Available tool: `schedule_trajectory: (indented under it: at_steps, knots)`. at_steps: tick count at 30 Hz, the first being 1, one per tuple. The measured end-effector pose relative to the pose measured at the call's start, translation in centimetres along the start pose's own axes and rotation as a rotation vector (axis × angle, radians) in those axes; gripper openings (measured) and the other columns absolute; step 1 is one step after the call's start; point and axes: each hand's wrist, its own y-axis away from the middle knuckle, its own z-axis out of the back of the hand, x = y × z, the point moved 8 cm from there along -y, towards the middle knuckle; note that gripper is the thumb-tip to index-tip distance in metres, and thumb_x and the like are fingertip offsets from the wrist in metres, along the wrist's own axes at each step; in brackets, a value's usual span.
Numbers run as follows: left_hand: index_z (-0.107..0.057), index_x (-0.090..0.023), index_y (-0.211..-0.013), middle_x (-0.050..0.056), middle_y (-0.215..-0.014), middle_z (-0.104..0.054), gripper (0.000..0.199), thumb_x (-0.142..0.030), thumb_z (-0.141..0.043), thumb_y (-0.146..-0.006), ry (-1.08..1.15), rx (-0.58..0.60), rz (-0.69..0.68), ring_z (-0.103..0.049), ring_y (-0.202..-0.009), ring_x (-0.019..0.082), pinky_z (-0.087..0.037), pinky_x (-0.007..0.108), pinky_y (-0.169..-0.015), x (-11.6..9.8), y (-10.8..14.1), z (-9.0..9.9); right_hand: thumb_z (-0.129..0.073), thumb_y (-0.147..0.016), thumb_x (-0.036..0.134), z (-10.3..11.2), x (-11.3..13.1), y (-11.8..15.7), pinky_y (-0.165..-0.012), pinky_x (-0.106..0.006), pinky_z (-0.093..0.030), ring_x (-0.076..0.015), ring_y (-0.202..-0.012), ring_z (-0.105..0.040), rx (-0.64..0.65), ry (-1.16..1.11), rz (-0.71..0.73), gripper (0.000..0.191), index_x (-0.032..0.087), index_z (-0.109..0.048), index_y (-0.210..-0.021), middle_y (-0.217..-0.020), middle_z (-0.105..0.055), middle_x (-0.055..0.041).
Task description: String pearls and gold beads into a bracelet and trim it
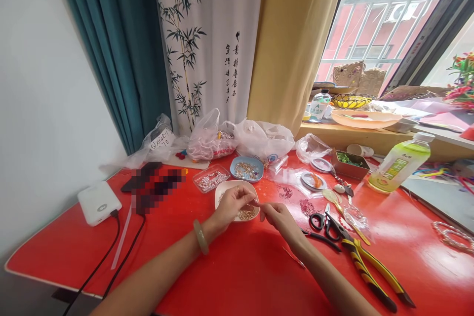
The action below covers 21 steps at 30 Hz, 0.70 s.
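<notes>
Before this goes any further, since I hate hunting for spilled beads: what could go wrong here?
The left hand is right by the shallow white dish holding tiny gold beads; a bump could tip it and scatter them across the glossy red table. The right hand has its forearm beside the yellow-and-black-handled pliers, so a sideways swing might knock them.

The left forearm (155, 266) is extended from seven o'clock toward one or two, the right forearm (324, 266) from five o'clock toward ten or eleven. Near six o'clock, the left hand (237, 203) and right hand (277, 215) are held close together, fingers curled, thumbs and forefingers pinched, fingertips nearly met.
</notes>
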Motion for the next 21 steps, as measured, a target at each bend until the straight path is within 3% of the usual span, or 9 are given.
schedule_trajectory:
  at_steps: [9, 13, 18, 21]
  knots:
    - [-0.062, -0.013, -0.068, 0.005, -0.072, -0.064, 0.023, -0.036, -0.064, -0.065, -0.036, 0.025, -0.003, -0.058, -0.072, 0.014, -0.044, 0.023, -0.068, -0.2, 0.0, -0.2, -0.047, -0.072, 0.044, 0.1, -0.6, -0.4, -0.045, -0.024, -0.012, -0.0075, -0.043, -0.019, 0.004, 0.025, -0.032, 0.039, 0.017, -0.044, -0.043, -0.043, -0.021, 0.0066]
    - [-0.064, -0.013, -0.067, 0.004, -0.067, -0.064, 0.021, -0.034, -0.065, -0.063, -0.047, -0.024, 0.009, -0.057, -0.066, 0.013, -0.044, 0.024, -0.067, 0.0, -0.2, 0.6, -0.039, -0.076, 0.045, -0.3, -0.9, -0.5, -0.042, -0.023, -0.013, -0.0068, -0.040, -0.018, 0.044, -0.037, -0.059, 0.039, 0.016, -0.051, -0.053, -0.042, -0.022, 0.0078]
    - [-0.064, -0.013, -0.062, 0.004, -0.060, -0.062, 0.021, -0.034, -0.065, -0.063, -0.117, -0.124, 0.022, -0.054, -0.059, 0.012, -0.042, 0.022, -0.059, -0.3, -0.5, 1.8, -0.038, -0.076, 0.051, 0.6, -1.5, -0.7, -0.039, -0.021, -0.026, -0.0083, -0.039, -0.038, 0.014, -0.178, -0.082, 0.041, 0.014, -0.056, -0.073, -0.048, -0.046, 0.0035]
    - [-0.064, -0.013, -0.063, 0.004, -0.062, -0.062, 0.021, -0.034, -0.064, -0.063, -0.157, -0.134, 0.010, -0.054, -0.058, 0.012, -0.041, 0.021, -0.056, -0.5, -0.9, 2.0, -0.042, -0.075, 0.048, 2.3, -1.3, -1.3, -0.052, -0.026, -0.039, -0.0147, -0.055, -0.053, -0.071, -0.071, 0.012, 0.038, 0.013, -0.059, -0.072, -0.059, -0.058, -0.0026]
